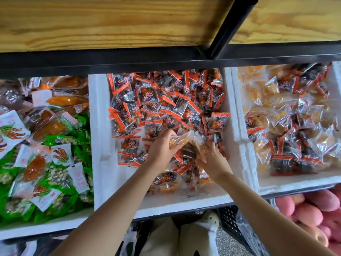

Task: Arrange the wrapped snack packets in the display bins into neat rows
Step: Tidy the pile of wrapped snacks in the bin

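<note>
The head view looks down on three white foam bins set side by side under a wooden shelf point(110, 24) with a black metal frame point(230, 28).

The middle bin point(103, 182) holds a loose heap of orange-and-black snack packets point(162, 104), thick at the back and thinner toward the front, where bare foam shows on the left. Both hands reach into this bin near its centre. The left hand point(162, 146) curls its fingers over the left side of a bundle of clear packets point(190, 143) with yellow-orange contents. The right hand point(212, 157) closes against the bundle's right and lower side, its fingertips buried among the wrappers. The bundle sits between the two hands, just above the heap, with orange-and-black packets touching it on every side.

The right bin point(295, 182) carries a mixed pile of clear yellow packets point(262, 89) and more orange-and-black ones. The left bin point(46, 226) is filled with green packets point(60, 139) and white packets point(11, 124), all jumbled.

Pink fruit point(313, 206) lies at the lower right, beside a black crate point(230, 217).
</note>
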Action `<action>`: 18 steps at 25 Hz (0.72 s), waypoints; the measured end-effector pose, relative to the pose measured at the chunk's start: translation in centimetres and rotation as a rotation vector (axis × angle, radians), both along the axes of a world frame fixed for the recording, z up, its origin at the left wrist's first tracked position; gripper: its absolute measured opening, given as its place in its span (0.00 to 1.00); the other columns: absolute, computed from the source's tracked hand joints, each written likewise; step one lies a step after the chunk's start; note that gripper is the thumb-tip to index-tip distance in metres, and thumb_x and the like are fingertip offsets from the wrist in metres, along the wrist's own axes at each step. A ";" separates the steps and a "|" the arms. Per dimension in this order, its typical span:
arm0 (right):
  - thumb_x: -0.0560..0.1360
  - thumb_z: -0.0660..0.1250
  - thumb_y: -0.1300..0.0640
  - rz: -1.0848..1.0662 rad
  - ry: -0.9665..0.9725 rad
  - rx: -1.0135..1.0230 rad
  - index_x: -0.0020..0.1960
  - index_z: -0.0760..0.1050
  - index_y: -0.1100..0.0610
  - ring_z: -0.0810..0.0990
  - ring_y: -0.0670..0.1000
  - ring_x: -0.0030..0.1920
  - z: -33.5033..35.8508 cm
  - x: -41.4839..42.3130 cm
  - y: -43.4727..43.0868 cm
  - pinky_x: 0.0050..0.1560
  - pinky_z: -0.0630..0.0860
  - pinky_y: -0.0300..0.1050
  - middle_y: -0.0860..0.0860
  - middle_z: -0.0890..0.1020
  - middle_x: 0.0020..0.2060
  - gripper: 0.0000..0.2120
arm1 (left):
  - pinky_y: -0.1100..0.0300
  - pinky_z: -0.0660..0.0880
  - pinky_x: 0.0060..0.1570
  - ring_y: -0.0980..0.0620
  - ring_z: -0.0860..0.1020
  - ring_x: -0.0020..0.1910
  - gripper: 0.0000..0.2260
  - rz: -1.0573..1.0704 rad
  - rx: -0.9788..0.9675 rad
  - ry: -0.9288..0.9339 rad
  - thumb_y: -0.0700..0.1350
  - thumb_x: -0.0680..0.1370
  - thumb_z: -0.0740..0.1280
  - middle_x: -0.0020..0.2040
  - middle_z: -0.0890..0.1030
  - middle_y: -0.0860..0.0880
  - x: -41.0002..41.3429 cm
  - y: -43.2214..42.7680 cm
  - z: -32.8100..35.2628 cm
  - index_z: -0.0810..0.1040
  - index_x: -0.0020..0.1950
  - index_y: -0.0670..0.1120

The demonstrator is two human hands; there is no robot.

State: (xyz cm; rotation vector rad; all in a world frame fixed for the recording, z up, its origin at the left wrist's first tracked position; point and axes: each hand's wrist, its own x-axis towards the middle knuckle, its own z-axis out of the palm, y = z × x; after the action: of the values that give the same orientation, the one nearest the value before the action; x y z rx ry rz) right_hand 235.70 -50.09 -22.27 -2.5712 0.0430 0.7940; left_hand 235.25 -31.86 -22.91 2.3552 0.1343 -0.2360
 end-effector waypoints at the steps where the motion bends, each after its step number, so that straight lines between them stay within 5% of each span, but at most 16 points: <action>1: 0.76 0.67 0.54 0.015 -0.006 -0.010 0.70 0.57 0.60 0.78 0.59 0.54 0.0 0.1 0.1 0.47 0.75 0.50 0.58 0.73 0.63 0.28 | 0.71 0.64 0.22 0.62 0.63 0.24 0.14 0.022 0.009 -0.008 0.46 0.76 0.69 0.36 0.71 0.55 -0.2 0.2 0.3 0.73 0.59 0.42; 6: 0.74 0.67 0.57 0.041 -0.026 0.084 0.66 0.65 0.57 0.79 0.53 0.45 1.0 0.1 -0.3 0.44 0.76 0.46 0.54 0.80 0.53 0.22 | 0.70 0.64 0.23 0.59 0.70 0.27 0.14 0.097 0.042 -0.064 0.46 0.75 0.70 0.49 0.81 0.50 -0.7 1.7 2.9 0.74 0.58 0.44; 9: 0.73 0.67 0.57 0.049 -0.050 0.168 0.61 0.70 0.55 0.79 0.51 0.43 2.6 0.1 -1.5 0.44 0.77 0.45 0.51 0.82 0.48 0.17 | 0.75 0.68 0.32 0.57 0.77 0.35 0.12 0.150 -0.002 -0.118 0.45 0.75 0.71 0.58 0.80 0.51 -0.9 1.8 5.1 0.75 0.57 0.44; 12: 0.73 0.69 0.57 0.004 -0.102 0.286 0.57 0.72 0.53 0.78 0.48 0.42 5.0 0.1 -3.1 0.45 0.76 0.42 0.45 0.79 0.43 0.14 | 0.75 0.68 0.38 0.64 0.75 0.38 0.12 0.157 0.002 -0.155 0.45 0.75 0.71 0.57 0.79 0.53 -0.9 0.5 7.1 0.75 0.56 0.45; 18: 0.72 0.70 0.59 -0.120 -0.137 0.357 0.50 0.71 0.50 0.78 0.46 0.36 7.7 1.2 -11.3 0.40 0.74 0.37 0.41 0.77 0.41 0.11 | 0.79 0.64 0.35 0.48 0.78 0.42 0.10 0.083 -0.014 -0.173 0.44 0.74 0.72 0.50 0.81 0.50 0.5 -8.0 9.9 0.76 0.53 0.44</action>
State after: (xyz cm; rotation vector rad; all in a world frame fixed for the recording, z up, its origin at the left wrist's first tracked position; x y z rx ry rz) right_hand 236.85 -61.38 -14.60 -2.2532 0.0115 0.5250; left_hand 235.73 -39.88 -12.99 2.3384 0.1465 0.0072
